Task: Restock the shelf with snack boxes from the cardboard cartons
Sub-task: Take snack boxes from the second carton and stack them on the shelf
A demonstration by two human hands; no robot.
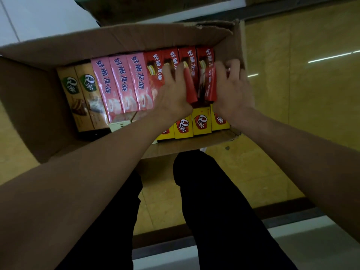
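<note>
An open cardboard carton (136, 38) on the floor holds upright snack boxes: two brown ones (81, 98) at the left, three pink ones (124, 84) in the middle, several red ones (190, 61) at the right, and yellow ones (201, 123) along the near side. Both hands are inside the carton at the red boxes. My left hand (172, 94) grips the left side of two raised red boxes (200, 88), fingers curled over their tops. My right hand (232, 90) grips their right side, between them and the carton wall.
A second carton (155, 10) stands behind the first one against a white wall. Yellow floor tiles (302, 94) spread to the right. My legs in black trousers (224, 211) are just below the carton's near flap (175, 149). A grey ledge (311, 240) lies at the bottom right.
</note>
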